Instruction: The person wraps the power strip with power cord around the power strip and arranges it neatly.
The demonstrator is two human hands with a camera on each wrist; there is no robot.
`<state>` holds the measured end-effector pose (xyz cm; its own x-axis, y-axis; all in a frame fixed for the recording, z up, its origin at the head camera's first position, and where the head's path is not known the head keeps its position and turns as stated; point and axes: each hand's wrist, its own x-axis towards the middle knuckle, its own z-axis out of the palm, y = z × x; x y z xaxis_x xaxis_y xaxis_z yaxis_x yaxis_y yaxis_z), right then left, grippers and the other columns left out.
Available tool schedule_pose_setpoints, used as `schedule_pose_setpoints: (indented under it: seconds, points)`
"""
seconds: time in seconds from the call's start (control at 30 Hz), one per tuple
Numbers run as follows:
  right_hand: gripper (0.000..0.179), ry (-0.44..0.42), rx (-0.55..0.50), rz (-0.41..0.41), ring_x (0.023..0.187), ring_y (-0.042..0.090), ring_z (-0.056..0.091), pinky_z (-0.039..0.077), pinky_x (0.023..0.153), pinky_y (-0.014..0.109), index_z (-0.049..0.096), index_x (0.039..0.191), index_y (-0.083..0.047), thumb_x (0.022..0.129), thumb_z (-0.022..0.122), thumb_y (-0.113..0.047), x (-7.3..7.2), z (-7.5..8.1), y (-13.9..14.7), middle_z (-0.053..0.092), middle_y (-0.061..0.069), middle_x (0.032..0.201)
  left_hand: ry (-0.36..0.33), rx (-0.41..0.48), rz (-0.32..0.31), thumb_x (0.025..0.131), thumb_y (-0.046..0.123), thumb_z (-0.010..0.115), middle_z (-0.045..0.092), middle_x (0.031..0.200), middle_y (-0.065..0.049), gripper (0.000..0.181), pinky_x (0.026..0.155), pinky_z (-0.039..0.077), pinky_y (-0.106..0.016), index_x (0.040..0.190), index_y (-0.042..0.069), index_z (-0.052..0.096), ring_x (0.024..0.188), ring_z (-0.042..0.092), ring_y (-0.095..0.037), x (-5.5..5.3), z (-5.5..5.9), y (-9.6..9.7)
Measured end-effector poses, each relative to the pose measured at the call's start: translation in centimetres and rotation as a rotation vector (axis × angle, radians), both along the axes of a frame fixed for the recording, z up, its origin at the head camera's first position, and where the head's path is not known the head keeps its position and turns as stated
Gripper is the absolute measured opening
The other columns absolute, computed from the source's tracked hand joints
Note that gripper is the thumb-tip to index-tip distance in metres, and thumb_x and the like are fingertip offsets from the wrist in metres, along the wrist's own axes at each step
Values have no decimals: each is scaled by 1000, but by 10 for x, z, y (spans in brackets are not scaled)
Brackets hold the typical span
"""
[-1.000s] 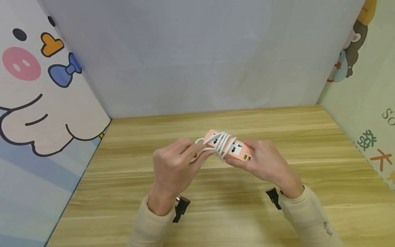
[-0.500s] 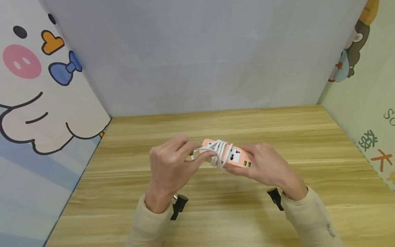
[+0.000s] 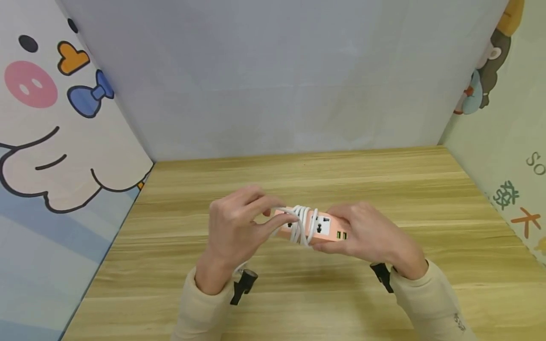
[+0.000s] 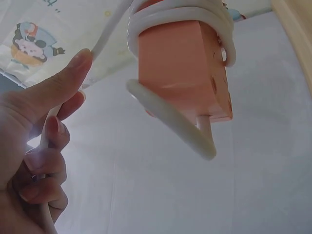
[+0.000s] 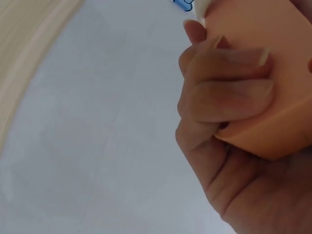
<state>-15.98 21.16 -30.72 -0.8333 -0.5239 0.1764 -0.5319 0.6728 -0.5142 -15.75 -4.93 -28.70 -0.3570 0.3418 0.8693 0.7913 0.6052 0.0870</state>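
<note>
An orange-pink power strip point(image 3: 333, 227) with white sockets and two green USB ports is held above the table. Several turns of its white cord point(image 3: 304, 227) wrap around its middle. My right hand point(image 3: 370, 233) grips the strip's right end; in the right wrist view its fingers point(image 5: 229, 100) curl across the underside. My left hand point(image 3: 239, 233) is at the strip's left end and pinches the cord. From the left wrist view, the cord point(image 4: 109, 29) runs taut from thumb and fingers up to the windings, and its tail passes through the curled lower fingers.
A wood-grain table point(image 3: 298, 303) lies beneath the hands. A pale grey wall panel point(image 3: 281, 85) stands behind it, with cartoon-printed panels at the left point(image 3: 72, 142) and right point(image 3: 503, 156). Black camera mounts point(image 3: 244, 285) sit at both wrists.
The power strip has come down toward me and lies more level. My left hand has drawn the cord from beside the left end to across the strip's top; the right hand keeps its hold.
</note>
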Motion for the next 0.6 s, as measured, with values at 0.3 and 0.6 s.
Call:
schedule_pose_setpoints:
  seconds: [0.3,0.6]
  points:
    - [31,-29,8,62,53,2,49,43,51,22,62,80,-29,79,83,-52,4,2,0,53,-17,64,-103,-1,-134,71,30,92,60,69,5,22,49,38,-17,81,16,79,57,54,-4,-3,1,-3]
    - [29,-121,-24,155,58,1,55,48,53,22,68,91,-31,82,80,-55,9,8,0,62,-16,72,-167,-3,-202,69,29,94,58,68,6,23,52,35,-13,83,18,79,58,50,-3,-4,-1,-8]
